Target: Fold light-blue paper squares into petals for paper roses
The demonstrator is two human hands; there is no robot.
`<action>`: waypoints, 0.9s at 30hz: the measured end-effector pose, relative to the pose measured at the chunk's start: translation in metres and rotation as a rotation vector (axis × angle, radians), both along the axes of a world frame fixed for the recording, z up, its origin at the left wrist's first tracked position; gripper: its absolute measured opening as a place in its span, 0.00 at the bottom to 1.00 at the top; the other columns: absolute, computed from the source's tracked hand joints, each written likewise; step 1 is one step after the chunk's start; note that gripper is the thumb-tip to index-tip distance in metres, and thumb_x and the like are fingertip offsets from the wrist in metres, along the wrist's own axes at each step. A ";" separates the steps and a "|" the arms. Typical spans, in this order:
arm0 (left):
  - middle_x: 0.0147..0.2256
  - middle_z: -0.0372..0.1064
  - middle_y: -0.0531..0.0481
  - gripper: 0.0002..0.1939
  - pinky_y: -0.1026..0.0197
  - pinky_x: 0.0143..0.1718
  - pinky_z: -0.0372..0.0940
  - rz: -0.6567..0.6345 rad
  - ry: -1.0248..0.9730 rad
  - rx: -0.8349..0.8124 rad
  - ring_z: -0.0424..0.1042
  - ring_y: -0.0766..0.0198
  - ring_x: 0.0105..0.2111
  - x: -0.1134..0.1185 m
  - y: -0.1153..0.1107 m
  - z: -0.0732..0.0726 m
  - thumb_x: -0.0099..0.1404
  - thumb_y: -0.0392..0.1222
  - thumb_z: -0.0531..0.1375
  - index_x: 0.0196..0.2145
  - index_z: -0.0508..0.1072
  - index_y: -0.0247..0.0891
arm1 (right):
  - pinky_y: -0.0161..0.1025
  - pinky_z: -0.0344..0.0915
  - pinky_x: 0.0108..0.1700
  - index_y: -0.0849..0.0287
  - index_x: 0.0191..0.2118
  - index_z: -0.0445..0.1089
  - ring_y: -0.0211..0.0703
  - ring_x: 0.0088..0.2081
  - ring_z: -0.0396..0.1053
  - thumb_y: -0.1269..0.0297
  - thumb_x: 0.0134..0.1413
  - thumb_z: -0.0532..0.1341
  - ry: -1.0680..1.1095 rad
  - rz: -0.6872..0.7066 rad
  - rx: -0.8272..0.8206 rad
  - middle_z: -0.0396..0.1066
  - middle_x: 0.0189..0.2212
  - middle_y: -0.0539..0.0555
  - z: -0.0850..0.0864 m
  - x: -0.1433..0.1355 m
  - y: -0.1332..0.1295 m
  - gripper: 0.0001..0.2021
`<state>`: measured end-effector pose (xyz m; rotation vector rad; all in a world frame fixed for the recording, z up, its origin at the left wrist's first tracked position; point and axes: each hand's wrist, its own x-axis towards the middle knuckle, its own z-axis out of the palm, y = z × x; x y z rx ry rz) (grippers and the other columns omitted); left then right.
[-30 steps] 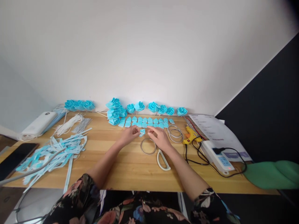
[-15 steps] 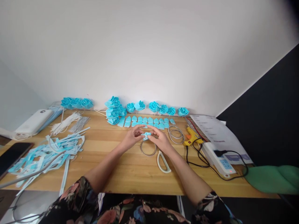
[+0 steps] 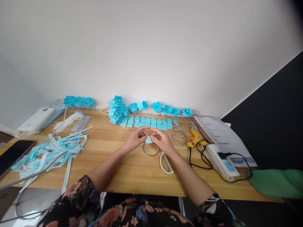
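Note:
A small folded piece of light-blue fabric is pinched between my left hand and my right hand, thumbs and fingertips closed on its two sides. White stripes or folds show on it. Just below lies a thin metal ring on the table, partly hidden by the hands. A white D-shaped handle rests beside my right forearm. Behind my fingers, rows of small blue fabric petals lie flat on the wood.
Blue fabric roses line the wall. On the right are metal rings, a yellow glue gun, a power strip and paper sheets. Fabric strips, white cords, a power bank and a phone occupy the left.
The blue piece has turned in my fingers and now shows a striped face. Both hands stay close together in nearly the same place. The view has shifted slightly.

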<state>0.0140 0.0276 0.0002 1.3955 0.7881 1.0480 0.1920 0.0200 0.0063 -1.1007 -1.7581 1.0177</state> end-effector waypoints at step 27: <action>0.22 0.64 0.54 0.20 0.66 0.25 0.56 0.108 0.066 -0.103 0.60 0.71 0.22 -0.010 0.005 0.003 0.56 0.57 0.60 0.27 0.67 0.35 | 0.41 0.64 0.46 0.54 0.52 0.69 0.41 0.36 0.69 0.63 0.52 0.59 -0.005 -0.068 0.012 0.72 0.33 0.50 0.002 0.001 -0.001 0.20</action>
